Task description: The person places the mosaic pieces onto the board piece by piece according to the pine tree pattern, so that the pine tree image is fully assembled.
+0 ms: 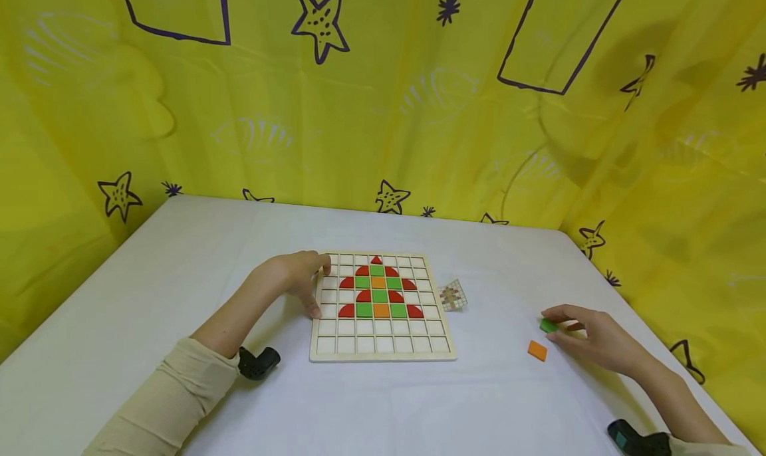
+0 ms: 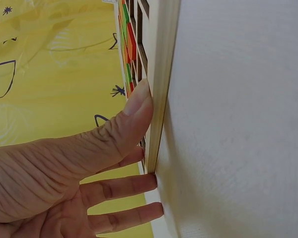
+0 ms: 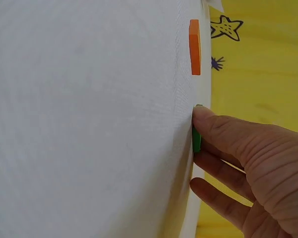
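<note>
A wooden grid board [image 1: 383, 345] lies on the table, bearing a tree-like pattern of red, green and orange tiles with a red triangle [image 1: 376, 260] on top. Along the board's left edge rests my left hand [image 1: 297, 276], its thumb on the rim and its other fingers touching the side in the left wrist view. Over on the right, my right hand [image 1: 598, 340] pinches a green tile [image 1: 548, 326] between thumb and fingers, at the table surface. Close by lies an orange square tile [image 1: 537, 350]; the right wrist view shows this orange tile [image 3: 194, 48] past the thumb.
A small pattern card [image 1: 453, 296] with a bent corner lies against the board's right side. White cloth covers the table [image 1: 491, 403]. Behind it hangs a yellow curtain [image 1: 383, 110] with drawn stars. Dark devices are worn at both wrists.
</note>
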The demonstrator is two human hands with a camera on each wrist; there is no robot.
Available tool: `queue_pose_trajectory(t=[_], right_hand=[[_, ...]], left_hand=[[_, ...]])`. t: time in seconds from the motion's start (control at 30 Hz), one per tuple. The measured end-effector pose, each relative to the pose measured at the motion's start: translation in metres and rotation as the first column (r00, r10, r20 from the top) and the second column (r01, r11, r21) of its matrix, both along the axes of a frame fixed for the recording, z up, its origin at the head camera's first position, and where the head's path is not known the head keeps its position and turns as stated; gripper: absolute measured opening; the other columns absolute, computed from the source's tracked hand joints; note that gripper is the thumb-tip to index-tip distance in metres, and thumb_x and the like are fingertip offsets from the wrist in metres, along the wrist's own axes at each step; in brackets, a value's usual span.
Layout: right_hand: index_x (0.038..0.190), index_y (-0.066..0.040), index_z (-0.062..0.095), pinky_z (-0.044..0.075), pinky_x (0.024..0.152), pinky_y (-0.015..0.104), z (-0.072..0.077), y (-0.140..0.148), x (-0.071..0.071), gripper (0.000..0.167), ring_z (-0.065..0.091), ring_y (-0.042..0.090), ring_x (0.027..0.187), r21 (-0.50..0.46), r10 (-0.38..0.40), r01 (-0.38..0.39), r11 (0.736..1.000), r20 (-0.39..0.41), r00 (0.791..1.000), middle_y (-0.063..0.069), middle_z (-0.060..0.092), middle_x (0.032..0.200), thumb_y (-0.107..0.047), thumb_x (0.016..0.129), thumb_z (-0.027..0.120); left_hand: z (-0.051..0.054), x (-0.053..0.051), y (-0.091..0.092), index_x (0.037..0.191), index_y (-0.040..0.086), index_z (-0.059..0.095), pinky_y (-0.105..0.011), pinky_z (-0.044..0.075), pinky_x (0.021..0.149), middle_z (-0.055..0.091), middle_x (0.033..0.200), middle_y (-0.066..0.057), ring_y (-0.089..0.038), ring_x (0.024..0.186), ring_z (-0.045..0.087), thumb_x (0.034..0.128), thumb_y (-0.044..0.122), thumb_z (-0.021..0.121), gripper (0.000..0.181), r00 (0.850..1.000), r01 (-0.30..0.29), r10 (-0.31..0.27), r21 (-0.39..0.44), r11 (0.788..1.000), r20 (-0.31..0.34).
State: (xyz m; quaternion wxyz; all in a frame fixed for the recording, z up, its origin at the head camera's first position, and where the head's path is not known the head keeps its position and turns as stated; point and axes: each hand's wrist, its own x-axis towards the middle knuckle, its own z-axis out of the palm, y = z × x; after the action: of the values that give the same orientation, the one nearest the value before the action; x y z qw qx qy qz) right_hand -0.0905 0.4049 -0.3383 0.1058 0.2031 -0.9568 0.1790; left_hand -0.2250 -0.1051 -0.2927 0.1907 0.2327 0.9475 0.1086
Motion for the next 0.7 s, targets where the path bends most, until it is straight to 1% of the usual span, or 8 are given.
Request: queue_pose_trajectory(t=[0.2, 0.37, 0.43, 0.53, 0.7], right_hand=[[0.11, -0.009, 0.072, 0.058, 0.074, 0.027, 0.0, -0.002, -0.003, 0.029, 0.065, 0.002, 0.087, 0.023, -0.004, 0.004, 1.0, -0.022, 1.0, -0.002, 0.074, 0.101, -0.002, 0.083, 0.081], [0.108, -0.01, 0.072, 0.057, 0.073, 0.026, 0.002, -0.006, -0.005, 0.031, 0.062, 0.0, 0.085, 0.06, -0.023, 0.024, 0.998, -0.022, 0.999, -0.008, 0.072, 0.097, -0.004, 0.08, 0.084], [0.107, -0.01, 0.072, 0.057, 0.072, 0.026, 0.003, -0.008, -0.006, 0.032, 0.062, -0.001, 0.083, 0.067, -0.014, 0.017, 0.998, -0.044, 0.999, -0.009, 0.072, 0.096, -0.003, 0.078, 0.085], [0.104, -0.011, 0.073, 0.056, 0.072, 0.023, 0.006, -0.014, -0.007, 0.032, 0.061, 0.0, 0.083, 0.057, 0.017, -0.012, 0.998, -0.089, 0.996, -0.011, 0.072, 0.094, -0.001, 0.077, 0.085], [0.103, -0.012, 0.072, 0.052, 0.076, 0.013, 0.016, -0.033, -0.014, 0.035, 0.064, 0.003, 0.083, -0.005, 0.114, -0.116, 0.993, -0.157, 0.981, -0.011, 0.072, 0.095, 0.007, 0.076, 0.083]], left_hand=[[0.001, 0.0, -0.001, 0.13, 0.009, 0.057, -0.053, 0.046, 0.105, 0.057, 0.131, -0.013, -0.03, 0.123, 0.053, 0.0696, 0.029, 0.097, 0.075, 1.0, -0.007, 0.007, -0.011, 1.0, -0.001], [-0.001, -0.001, -0.001, 0.13, 0.01, 0.057, -0.055, 0.047, 0.104, 0.057, 0.131, -0.013, -0.031, 0.123, 0.053, 0.0691, 0.029, 0.097, 0.075, 1.0, 0.005, -0.005, -0.006, 1.0, -0.009], [-0.001, -0.001, -0.001, 0.129, 0.009, 0.057, -0.055, 0.047, 0.104, 0.058, 0.13, -0.013, -0.031, 0.122, 0.054, 0.0692, 0.029, 0.097, 0.075, 1.0, 0.015, -0.015, -0.006, 1.0, -0.012], [0.0, 0.0, 0.0, 0.128, 0.009, 0.058, -0.054, 0.048, 0.103, 0.058, 0.126, -0.013, -0.03, 0.12, 0.054, 0.0697, 0.029, 0.097, 0.073, 1.0, 0.027, -0.027, -0.004, 1.0, -0.016], [0.002, 0.001, -0.001, 0.125, 0.009, 0.058, -0.053, 0.049, 0.101, 0.058, 0.122, -0.011, -0.029, 0.116, 0.055, 0.0695, 0.028, 0.097, 0.071, 0.999, 0.032, -0.032, 0.0, 0.999, -0.022]])
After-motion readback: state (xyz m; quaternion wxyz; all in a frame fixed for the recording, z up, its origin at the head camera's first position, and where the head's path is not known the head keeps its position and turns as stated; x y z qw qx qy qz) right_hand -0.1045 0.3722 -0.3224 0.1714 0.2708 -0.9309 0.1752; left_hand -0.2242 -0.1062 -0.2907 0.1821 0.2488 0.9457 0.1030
